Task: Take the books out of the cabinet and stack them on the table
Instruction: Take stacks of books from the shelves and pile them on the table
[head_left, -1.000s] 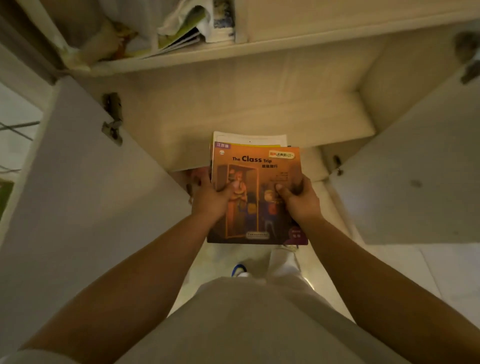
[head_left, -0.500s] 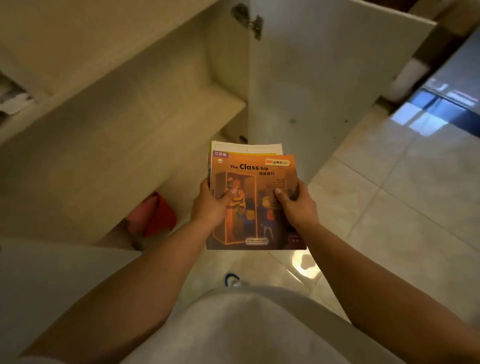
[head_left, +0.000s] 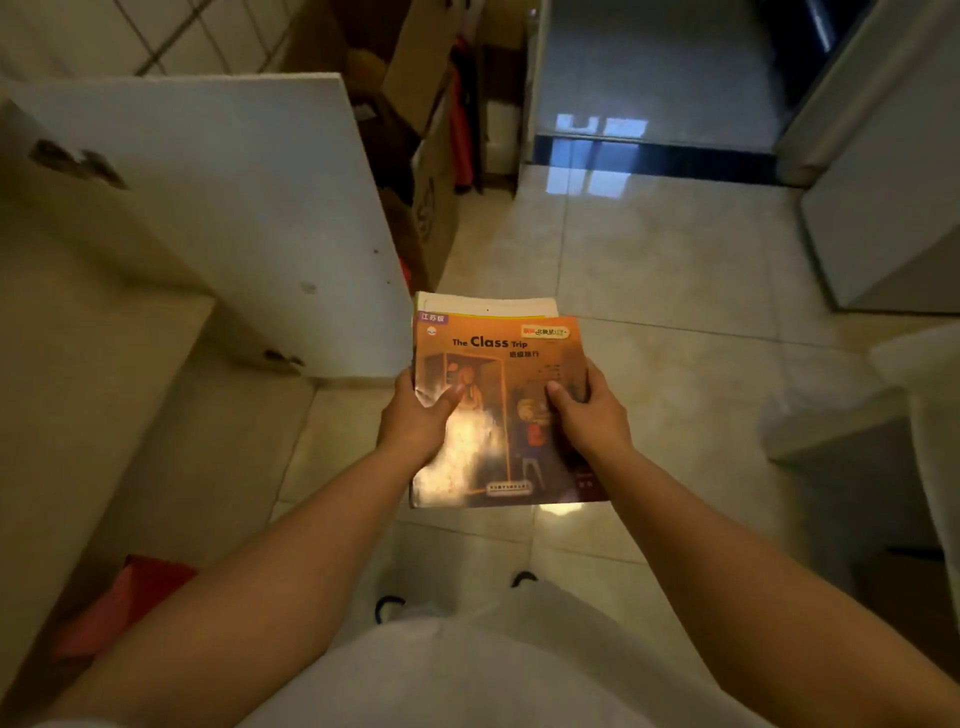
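Gripping the books by both side edges, our left hand and right hand carry them above the tiled floor, cabinet door open beyond at left.

Dim, warm yellowish lighting overall. Glare is washing out the lower left of the book cover. Bluish window light is reflecting off the glossy floor tiles near the top. Edges are bowing from wide-angle distortion; details are looking soft, slightly blurred.
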